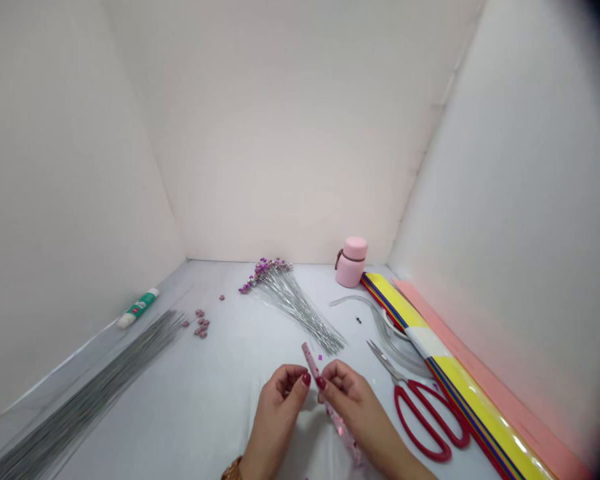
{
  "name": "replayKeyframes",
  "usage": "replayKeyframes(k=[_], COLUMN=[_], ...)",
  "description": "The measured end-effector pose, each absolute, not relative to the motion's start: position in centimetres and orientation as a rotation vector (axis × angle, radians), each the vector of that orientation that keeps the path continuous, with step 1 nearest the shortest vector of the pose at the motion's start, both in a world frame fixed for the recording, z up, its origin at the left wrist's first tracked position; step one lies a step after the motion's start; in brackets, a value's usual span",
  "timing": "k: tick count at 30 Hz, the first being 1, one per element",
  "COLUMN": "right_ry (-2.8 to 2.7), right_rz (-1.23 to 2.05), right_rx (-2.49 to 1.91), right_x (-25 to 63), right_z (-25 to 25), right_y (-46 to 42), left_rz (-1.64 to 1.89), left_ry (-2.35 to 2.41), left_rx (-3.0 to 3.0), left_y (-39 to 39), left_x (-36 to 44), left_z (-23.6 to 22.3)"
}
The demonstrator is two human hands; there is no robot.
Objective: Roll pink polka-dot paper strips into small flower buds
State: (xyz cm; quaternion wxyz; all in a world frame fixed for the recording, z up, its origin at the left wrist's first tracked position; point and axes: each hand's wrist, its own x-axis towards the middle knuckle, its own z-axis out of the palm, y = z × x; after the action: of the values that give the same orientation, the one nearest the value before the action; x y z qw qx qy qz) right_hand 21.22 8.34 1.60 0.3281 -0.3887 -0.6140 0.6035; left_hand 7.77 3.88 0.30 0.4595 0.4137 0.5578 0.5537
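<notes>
A narrow pink patterned strip (pixel 341 427), shiny toward its lower end, runs slantwise between my hands. My right hand (pixel 347 393) is closed, pinching the strip between thumb and fingers. On the strip's left side, my left hand (pixel 283 397) has thumb and forefinger pressed together close to it; whatever lies in that pinch is too small or hidden to make out. Beyond my hands lies a bundle of silvery stems (pixel 300 307) with purple and pink tips. A tiny purple scrap (pixel 320 357) rests just past the strip's upper end.
Red-handled scissors (pixel 405 383) lie at right, beside a clear curved band (pixel 390 340) and long yellow-topped sheets (pixel 460 373). A pink flask (pixel 351 263) stands at the back. At left are grey wires (pixel 95 393), a glue stick (pixel 139 308) and small pink pieces (pixel 201 327).
</notes>
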Motion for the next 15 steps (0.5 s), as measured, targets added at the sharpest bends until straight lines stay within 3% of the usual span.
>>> replayKeyframes(k=[15], right_ry=[-1.542], right_rz=[1.875], right_rx=[-1.081], right_x=[20.9], right_z=[-0.5], right_y=[7.5], left_rz=[1.226], left_ry=[1.452], left_rx=[0.996], left_y=[4.4], left_x=[7.2], left_z=[0.1])
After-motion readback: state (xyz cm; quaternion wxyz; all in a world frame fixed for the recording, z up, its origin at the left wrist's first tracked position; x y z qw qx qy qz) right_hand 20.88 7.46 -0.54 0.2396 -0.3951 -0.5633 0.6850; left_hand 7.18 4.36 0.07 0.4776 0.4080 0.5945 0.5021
